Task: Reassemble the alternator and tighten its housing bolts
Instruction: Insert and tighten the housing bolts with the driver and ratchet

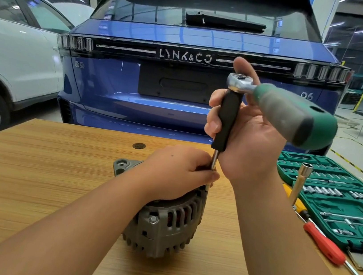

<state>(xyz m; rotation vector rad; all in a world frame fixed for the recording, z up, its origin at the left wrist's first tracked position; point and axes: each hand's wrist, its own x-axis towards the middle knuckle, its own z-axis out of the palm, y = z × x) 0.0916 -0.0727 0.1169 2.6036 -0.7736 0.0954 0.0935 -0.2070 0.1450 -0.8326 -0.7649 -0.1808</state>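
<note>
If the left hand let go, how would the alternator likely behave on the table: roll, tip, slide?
The alternator looks cast metal, so probably heavy and stiff. Its rounded, finned body seems apt to rock or roll on the smooth wooden table, which may be why the left hand presses down on it.

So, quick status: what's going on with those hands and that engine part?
Left hand steadies alternator, pinching extension shaft. Right hand holds black grip under ratchet. Nothing in the way.

Left hand [177,171] hides alternator [163,223] top and extension bar [213,163] tip. Ratchet [280,104] handle motion-blurred. Socket set [339,201] cut off right.
</note>
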